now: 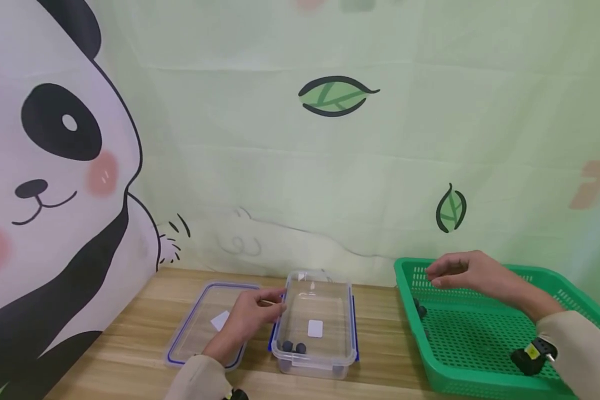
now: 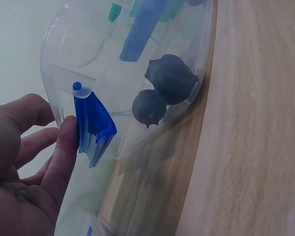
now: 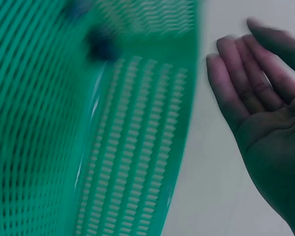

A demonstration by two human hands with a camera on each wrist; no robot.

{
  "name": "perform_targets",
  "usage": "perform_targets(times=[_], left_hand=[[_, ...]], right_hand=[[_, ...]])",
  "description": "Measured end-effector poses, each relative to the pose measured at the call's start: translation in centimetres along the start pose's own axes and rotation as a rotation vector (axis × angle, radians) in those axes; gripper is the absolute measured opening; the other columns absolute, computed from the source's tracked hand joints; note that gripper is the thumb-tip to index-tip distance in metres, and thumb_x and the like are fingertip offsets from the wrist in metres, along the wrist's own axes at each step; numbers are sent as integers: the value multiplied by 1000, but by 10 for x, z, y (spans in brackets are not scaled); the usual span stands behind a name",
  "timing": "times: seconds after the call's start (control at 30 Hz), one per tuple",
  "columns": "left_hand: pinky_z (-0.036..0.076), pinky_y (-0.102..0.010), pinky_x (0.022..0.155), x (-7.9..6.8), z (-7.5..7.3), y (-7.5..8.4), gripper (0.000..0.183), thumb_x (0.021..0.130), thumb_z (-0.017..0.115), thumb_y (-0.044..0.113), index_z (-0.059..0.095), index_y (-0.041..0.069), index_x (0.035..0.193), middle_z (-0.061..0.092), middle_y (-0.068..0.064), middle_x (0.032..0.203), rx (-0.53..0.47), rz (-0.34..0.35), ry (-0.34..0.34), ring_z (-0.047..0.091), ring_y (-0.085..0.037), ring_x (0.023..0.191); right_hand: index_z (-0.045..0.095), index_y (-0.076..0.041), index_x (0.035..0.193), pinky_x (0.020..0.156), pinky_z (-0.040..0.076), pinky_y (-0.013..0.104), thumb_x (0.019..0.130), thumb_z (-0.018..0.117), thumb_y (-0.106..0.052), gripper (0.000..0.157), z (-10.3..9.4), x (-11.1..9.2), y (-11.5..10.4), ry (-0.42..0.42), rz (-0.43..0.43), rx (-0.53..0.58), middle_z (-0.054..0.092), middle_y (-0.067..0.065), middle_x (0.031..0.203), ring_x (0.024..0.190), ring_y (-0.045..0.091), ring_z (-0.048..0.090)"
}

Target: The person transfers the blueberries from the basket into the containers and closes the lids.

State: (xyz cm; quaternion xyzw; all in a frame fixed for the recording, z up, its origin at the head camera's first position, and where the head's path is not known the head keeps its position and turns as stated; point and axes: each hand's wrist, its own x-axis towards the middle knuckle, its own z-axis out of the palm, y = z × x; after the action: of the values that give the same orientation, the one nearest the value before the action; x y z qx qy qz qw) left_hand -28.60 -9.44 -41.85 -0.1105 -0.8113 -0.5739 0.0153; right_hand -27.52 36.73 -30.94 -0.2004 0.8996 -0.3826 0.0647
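My left hand [image 1: 252, 316] touches the left side of a clear plastic food box [image 1: 315, 362], its fingers loosely bent. In the left wrist view a fingertip rests by the box's blue latch [image 2: 96, 128], which hangs down. Dark grey balls with small nubs [image 2: 174, 86] lie at the box's near end. Over the left rear of a green plastic basket [image 1: 420, 339] hovers my right hand [image 1: 472, 272], apart from it. Its fingers are relaxed with nothing between them, as the right wrist view shows. A few more dark balls [image 1: 420, 309] sit along the basket's left wall.
A clear lid with a blue seal [image 1: 192, 333] lies on the wooden table [image 1: 375, 333], left of the box, with a white card [image 1: 220, 320] on it. Another white card [image 1: 315, 328] shows at the box. Behind stands a panda-printed wall cloth [image 1: 280, 178].
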Motion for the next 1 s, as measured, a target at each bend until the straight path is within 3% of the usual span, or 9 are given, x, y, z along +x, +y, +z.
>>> perform_targets(times=[0.13,0.4,0.8,1.0], left_hand=[[64,-36,74,0,0,0,37,95,76,3,72,-3,131,72,-9,103,3,-5,2,72,-20,81],[64,-36,74,0,0,2,39,95,78,5,72,-2,132,72,-8,104,3,-10,7,72,-20,82],[64,-35,74,0,-1,2,38,95,78,5,72,-1,132,72,-7,104,11,-10,14,72,-20,82],[64,-36,74,0,-1,2,38,95,77,5,72,-2,132,72,-7,104,4,-6,9,71,-20,81]], right_hand=[[70,4,128,87,59,31,101,73,-17,34,3,4,18,-76,-14,2,73,17,124,110,24,70],[74,5,117,82,63,40,96,75,-8,25,25,14,44,-243,-21,51,74,17,111,100,33,71],[78,-7,101,73,60,30,90,80,-6,12,44,21,44,-314,7,-69,75,3,93,86,20,69],[79,-10,96,69,58,30,88,80,-6,9,45,25,49,-362,-67,-112,73,-4,89,81,13,66]])
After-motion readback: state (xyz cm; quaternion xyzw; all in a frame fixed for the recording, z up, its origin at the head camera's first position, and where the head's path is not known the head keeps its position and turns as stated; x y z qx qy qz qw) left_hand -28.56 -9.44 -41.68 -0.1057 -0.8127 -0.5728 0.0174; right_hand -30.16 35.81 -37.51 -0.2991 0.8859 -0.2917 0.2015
